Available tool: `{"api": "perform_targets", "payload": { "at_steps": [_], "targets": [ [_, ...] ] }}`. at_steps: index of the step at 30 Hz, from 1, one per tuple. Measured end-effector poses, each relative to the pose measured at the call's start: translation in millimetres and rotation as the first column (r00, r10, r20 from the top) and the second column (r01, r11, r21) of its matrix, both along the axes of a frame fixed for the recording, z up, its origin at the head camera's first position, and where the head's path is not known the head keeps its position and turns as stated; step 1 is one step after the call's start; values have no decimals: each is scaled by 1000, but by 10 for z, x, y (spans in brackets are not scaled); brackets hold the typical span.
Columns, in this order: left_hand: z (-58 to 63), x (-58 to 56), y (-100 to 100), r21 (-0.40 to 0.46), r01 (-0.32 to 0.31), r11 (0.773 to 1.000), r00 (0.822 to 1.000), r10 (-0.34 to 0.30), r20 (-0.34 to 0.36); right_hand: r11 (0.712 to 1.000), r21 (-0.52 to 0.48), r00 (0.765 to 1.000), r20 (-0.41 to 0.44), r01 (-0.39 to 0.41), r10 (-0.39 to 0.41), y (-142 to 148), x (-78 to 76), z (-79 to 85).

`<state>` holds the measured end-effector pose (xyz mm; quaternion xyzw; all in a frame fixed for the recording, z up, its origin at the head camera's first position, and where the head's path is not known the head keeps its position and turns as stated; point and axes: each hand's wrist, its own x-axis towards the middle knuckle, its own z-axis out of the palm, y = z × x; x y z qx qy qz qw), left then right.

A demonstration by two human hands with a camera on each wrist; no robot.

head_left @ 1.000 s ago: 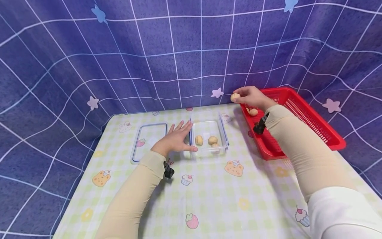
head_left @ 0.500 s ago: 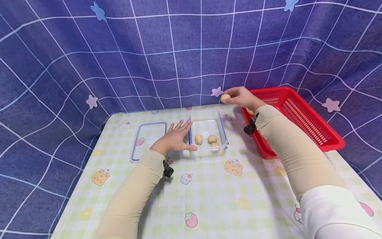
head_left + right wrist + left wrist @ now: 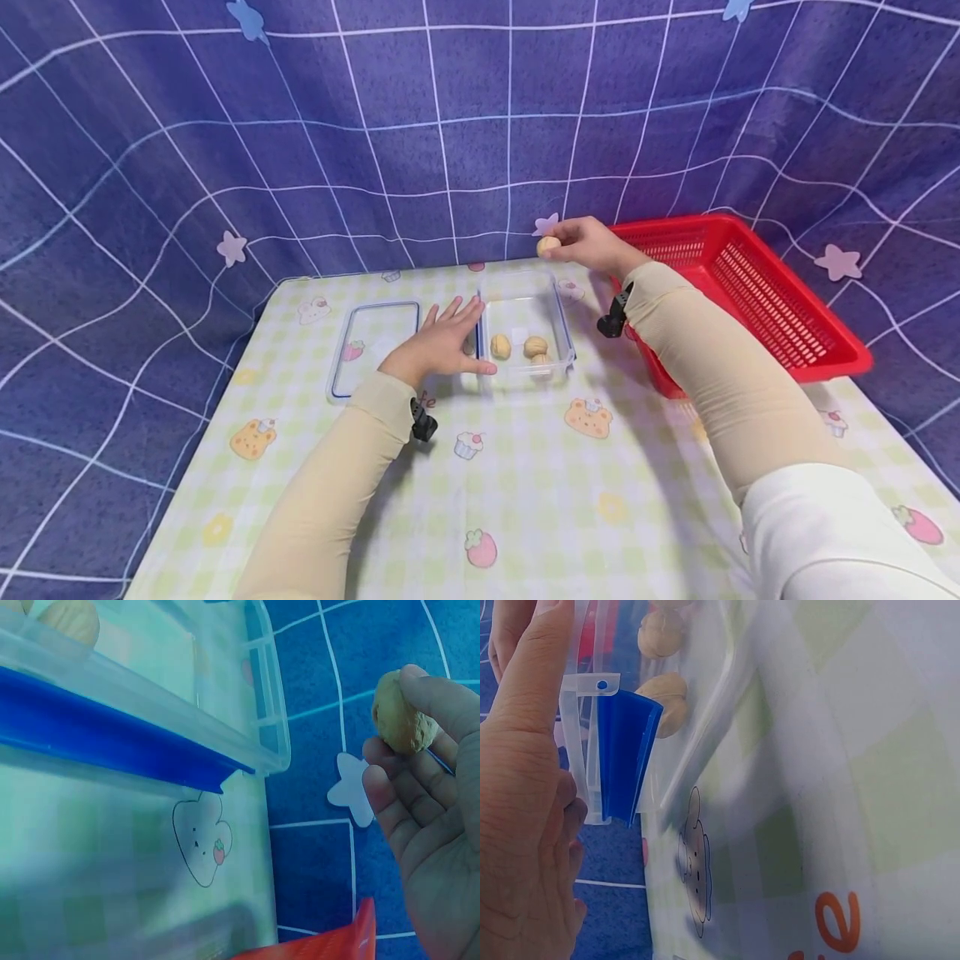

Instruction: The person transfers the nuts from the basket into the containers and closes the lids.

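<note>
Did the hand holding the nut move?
Yes. In the head view, the right hand and its nut went left, away from the red basket and toward the box.

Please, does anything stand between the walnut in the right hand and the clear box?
Nothing visible does: the clear box is uncovered, its lid lies apart, and the left hand is at the box's left side, not between it and the walnut.

beige forearm sleeves [image 3: 330,483] | white upper right sleeve [image 3: 840,525] | black wrist devices [image 3: 423,423] | left hand [image 3: 435,346], right hand [image 3: 596,247]: bare
</note>
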<state>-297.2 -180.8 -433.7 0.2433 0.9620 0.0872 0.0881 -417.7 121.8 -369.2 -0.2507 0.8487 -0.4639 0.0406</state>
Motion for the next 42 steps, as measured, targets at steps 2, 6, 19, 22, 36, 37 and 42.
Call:
{"api": "perform_targets", "payload": {
  "at_steps": [2, 6, 19, 22, 36, 37, 42],
  "targets": [
    [4, -10, 2, 4, 1, 1000, 1000, -1, -10, 1000, 1, 1000, -6, -9, 9, -23, 6, 15],
    [4, -19, -3, 7, -7, 1000, 1000, 7, -6, 1000, 3, 1000, -15, -11, 11, -50, -16, 14],
    [10, -10, -12, 17, -24, 1000, 1000, 24, 3, 995, -91, 999, 21, -36, 38, -57, -72, 24],
    [13, -5, -9, 22, -22, 1000, 1000, 22, -2, 996, -85, 999, 22, -33, 35, -27, -79, 43],
    [16, -14, 11, 22, -18, 1000, 1000, 18, 5, 992, -124, 999, 39, 40, -35, 244, 34, 208],
    [14, -12, 13, 22, -17, 1000, 1000, 17, 4, 991, -125, 998, 39, 49, -45, 275, 38, 213],
    [-4, -16, 11, 21, -13, 1000, 1000, 13, 4, 983, -154, 995, 28, 99, -95, 455, 4, 189]
  ]
}}
